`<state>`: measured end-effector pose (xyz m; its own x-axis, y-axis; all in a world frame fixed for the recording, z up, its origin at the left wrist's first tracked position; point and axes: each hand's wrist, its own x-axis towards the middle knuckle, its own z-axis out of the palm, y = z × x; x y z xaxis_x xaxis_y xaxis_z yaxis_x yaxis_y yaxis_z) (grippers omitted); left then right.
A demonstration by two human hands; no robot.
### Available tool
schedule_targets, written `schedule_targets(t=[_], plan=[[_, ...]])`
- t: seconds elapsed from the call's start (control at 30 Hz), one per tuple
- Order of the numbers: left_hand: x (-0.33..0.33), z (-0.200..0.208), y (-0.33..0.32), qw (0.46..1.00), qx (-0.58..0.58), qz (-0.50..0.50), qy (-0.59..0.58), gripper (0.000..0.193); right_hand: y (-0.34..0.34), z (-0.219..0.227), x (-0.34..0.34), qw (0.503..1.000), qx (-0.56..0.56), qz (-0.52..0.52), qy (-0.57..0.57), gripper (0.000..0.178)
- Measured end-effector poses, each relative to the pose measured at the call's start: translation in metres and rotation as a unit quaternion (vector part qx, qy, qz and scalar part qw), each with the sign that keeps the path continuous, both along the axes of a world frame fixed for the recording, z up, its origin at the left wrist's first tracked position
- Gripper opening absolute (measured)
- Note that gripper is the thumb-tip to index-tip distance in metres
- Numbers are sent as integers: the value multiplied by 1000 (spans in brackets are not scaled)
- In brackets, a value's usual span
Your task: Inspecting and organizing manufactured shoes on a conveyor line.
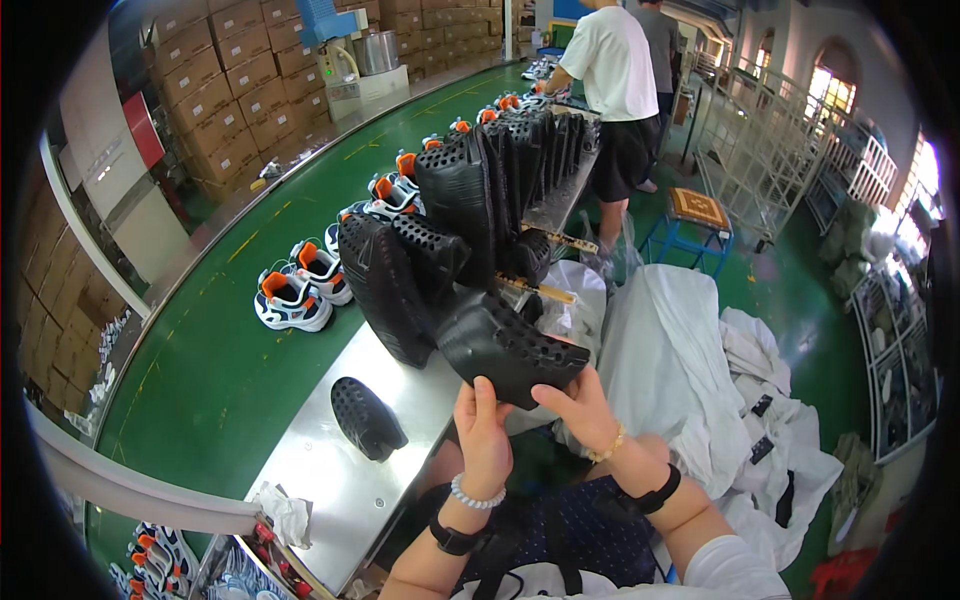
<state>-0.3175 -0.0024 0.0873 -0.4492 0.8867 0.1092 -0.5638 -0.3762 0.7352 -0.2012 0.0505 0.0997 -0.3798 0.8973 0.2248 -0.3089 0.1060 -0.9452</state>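
A curved black plastic shoe insert (510, 350), punched with round holes along one side, is held in front of me; it may be several nested together. My left hand (484, 432) is closed on its lower left edge, thumb up against the side. At the right end, my right hand (582, 408) grips it with the thumb on the near face. Just beyond it, a tall nested stack of black inserts (375, 285) leans on the metal table (290, 455). A single black insert (366, 415) lies on that table, left of my hands.
White, navy and orange sneakers (292, 300) line the green conveyor belt (215, 350). More black stacks (455, 190) run toward a person in a white shirt (615, 65). White sacks (660, 340) lie to my right, near a blue stool (695, 215). Crumpled paper (285, 515) sits at the table's near corner.
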Motion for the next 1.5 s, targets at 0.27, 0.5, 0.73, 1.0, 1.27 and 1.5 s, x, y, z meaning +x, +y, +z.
schedule_targets(t=[0.27,0.5,0.73,1.0,1.27,1.5], plan=[[-36,-10,-20,994,-69,12,-87,34,88,63,-20,985,130,-52,104,51],[-43,-22,-49,992,-112,-1,-54,22,301,144,-78,918,267,-219,-195,76],[-66,-17,-52,978,-205,-28,-12,23,371,114,-98,846,225,-5,-484,80],[-66,-32,-34,978,-202,-47,-13,18,288,101,-90,877,346,-307,-133,63],[-49,-11,-18,994,24,58,-92,30,40,60,-35,945,154,196,-210,59],[-37,14,-11,996,11,-42,81,26,15,35,-28,993,-16,75,-90,52]])
